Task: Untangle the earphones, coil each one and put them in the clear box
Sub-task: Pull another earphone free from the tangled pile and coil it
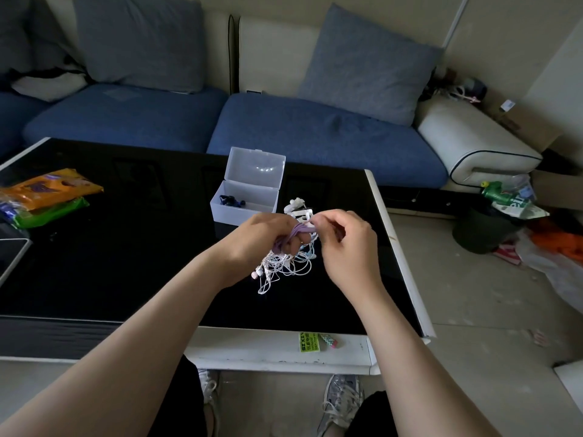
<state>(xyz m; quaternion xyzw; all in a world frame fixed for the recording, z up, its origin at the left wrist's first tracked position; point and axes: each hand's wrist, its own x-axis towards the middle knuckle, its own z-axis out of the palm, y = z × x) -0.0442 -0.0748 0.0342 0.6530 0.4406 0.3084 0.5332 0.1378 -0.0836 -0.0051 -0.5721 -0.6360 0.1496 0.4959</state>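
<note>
My left hand point(265, 236) grips a purple earphone cable point(295, 234) that is wound in loops round its fingers. My right hand point(344, 238) pinches the end of that purple cable close to the left fingertips. Below both hands a tangle of white earphones point(285, 268) lies on the black table point(110, 247), part of it hanging from the left hand. The clear box point(244, 205) stands open just beyond my hands, its lid upright, with a dark blue coiled earphone point(232, 201) inside. White earphone pieces point(298, 208) lie right of the box.
Orange and green snack packets point(47, 197) lie at the table's left side, with a tablet edge point(9, 257) below them. A blue sofa point(315, 134) runs behind the table. A bin and litter point(504, 216) sit on the floor at right.
</note>
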